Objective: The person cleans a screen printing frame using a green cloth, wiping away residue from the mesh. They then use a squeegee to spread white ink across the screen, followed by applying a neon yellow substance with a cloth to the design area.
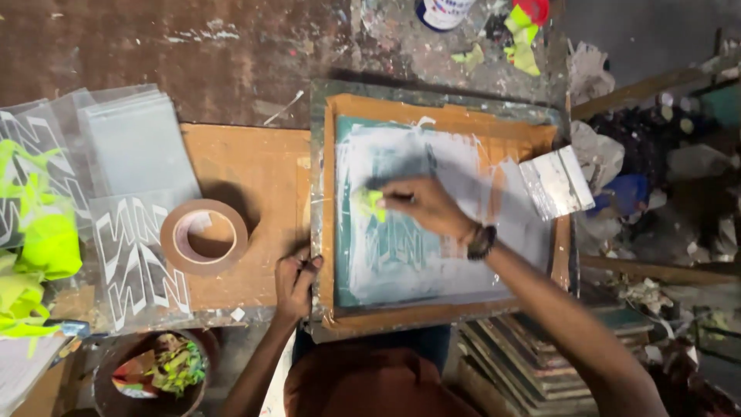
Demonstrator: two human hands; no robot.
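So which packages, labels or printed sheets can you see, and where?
Clear bags: far left, stacked, see-through, rectangular.
Printed sheet: left of tape roll, clear with white lettering.
Jar: top edge, white label with red and blue.
Screen frame: centre, wooden, green mesh.
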